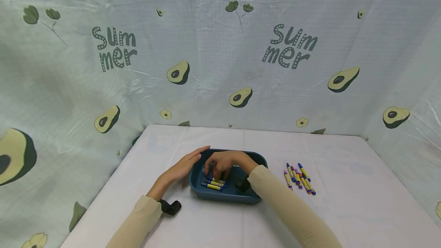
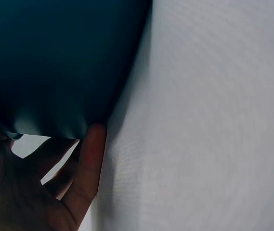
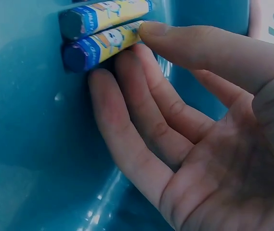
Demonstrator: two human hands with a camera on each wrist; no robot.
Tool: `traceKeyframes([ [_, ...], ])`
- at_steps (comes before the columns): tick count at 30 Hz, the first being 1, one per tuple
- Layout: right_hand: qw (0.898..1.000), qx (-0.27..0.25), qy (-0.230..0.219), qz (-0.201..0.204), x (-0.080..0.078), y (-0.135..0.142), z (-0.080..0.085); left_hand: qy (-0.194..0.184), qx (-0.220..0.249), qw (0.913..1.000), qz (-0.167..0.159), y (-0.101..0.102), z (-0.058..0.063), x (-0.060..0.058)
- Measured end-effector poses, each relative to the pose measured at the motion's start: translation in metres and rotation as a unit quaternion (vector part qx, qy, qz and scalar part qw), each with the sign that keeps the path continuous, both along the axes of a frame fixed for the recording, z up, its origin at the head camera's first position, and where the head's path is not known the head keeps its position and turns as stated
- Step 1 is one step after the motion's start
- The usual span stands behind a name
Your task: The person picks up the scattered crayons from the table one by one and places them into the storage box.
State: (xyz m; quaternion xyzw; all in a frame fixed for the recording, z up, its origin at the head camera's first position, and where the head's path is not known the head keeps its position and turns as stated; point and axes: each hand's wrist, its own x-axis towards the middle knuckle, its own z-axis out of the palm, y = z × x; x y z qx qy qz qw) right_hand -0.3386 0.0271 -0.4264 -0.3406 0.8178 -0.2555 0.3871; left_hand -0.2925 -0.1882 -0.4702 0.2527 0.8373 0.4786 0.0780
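Observation:
A dark blue-green plastic bin (image 1: 229, 197) stands on the table. My left hand (image 1: 182, 167) rests against its left end, fingers extended; the left wrist view shows fingertips touching the outer wall (image 2: 55, 57). Inside the bin is my right hand (image 1: 223, 161), reaching down toward the left part of the floor. Several crayons (image 1: 211, 186) in yellow and blue wrappers lie there side by side. In the right wrist view, thumb and curled fingers (image 3: 110, 98) pinch the nearest crayon (image 3: 105, 45), whose dark blue end points away; another crayon (image 3: 105, 17) lies alongside.
To the right of the bin, a loose pile of crayons (image 1: 300, 179) lies on the white-covered table (image 1: 344, 202). A cloth (image 1: 206, 41) printed with avocados hangs behind the table. A black wrist camera (image 1: 171, 207) sits beside the left wrist.

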Motion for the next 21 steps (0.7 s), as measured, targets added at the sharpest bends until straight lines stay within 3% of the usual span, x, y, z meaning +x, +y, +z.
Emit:
traceKeyframes([
  [6, 1.000, -0.018, -0.009, -0.016, 0.002, 0.008, 0.008, -0.002, 0.003, 1.0000, -0.002, -0.001, -0.001, 0.000],
  [11, 0.999, -0.032, 0.010, -0.004, 0.005, 0.022, 0.021, -0.003, 0.003, 1.0000, 0.005, 0.001, 0.000, 0.000],
  [21, 0.996, -0.087, 0.019, -0.014, 0.010, 0.062, 0.039, -0.008, -0.001, 0.9999, 0.014, 0.002, 0.000, 0.000],
])
